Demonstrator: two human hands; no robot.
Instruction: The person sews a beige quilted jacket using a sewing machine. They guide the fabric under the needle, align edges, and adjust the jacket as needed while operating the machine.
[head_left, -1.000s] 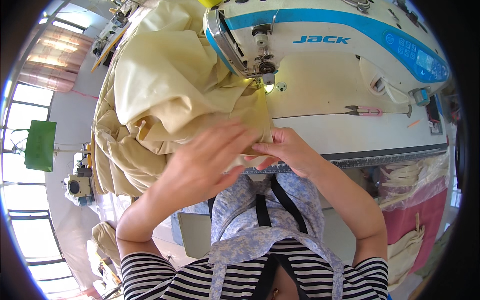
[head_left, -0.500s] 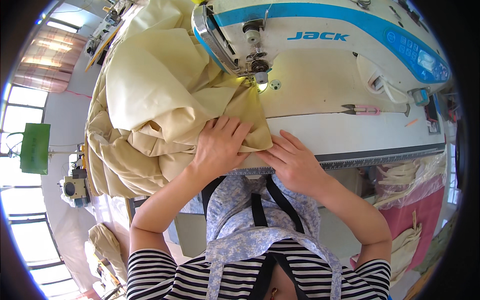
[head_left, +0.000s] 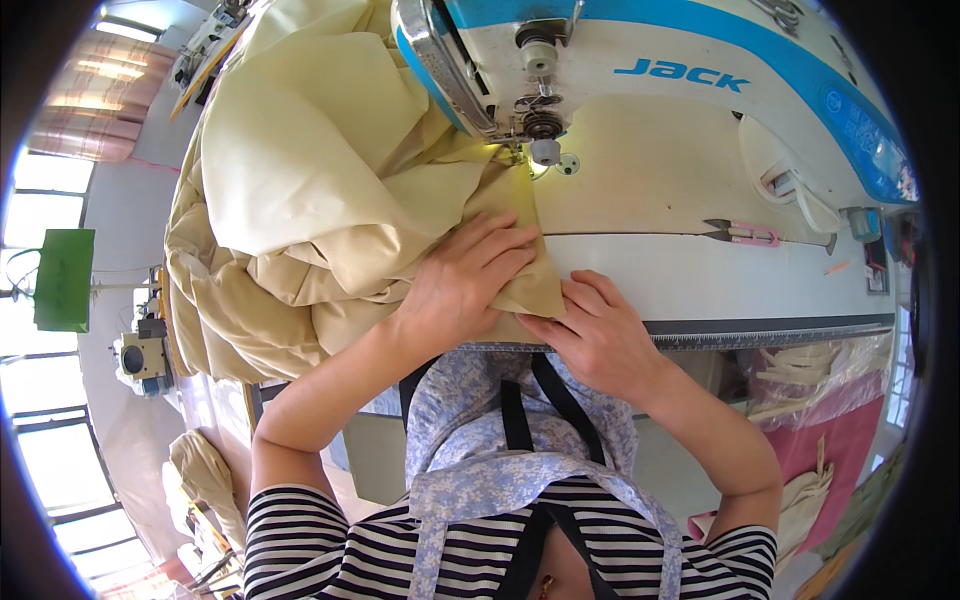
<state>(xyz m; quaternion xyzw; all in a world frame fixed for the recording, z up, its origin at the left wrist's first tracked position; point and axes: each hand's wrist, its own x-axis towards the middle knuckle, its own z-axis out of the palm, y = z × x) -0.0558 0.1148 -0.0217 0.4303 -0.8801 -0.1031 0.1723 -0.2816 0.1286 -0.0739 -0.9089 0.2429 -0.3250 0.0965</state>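
Observation:
A large beige padded cloth point(head_left: 300, 160), apparently a puffy garment, lies bunched on the sewing table, its edge running under the needle area of a white and blue sewing machine point(head_left: 640, 45). Spread over the fabric just in front of the needle is my left hand point(head_left: 462, 275), fingers stretched and pressing it down. My right hand point(head_left: 602, 330) grips the cloth's near corner at the table's front edge, thumb below and fingers on top. A small lamp lights the presser foot point(head_left: 530, 165); the needle tip itself is too small to make out.
Pink-handled thread snips point(head_left: 752, 233) lie on the tabletop to the right. A ruler strip point(head_left: 770, 340) runs along the front edge. Beyond the table's left side stand another machine point(head_left: 142, 357) and a green bag point(head_left: 64, 280). Plastic-wrapped cloth point(head_left: 800, 375) sits below right.
The view has shifted slightly, moving the machine toward the right in the picture. My left hand's fingers have stretched farther across the cloth toward its right edge. My right hand keeps the corner.

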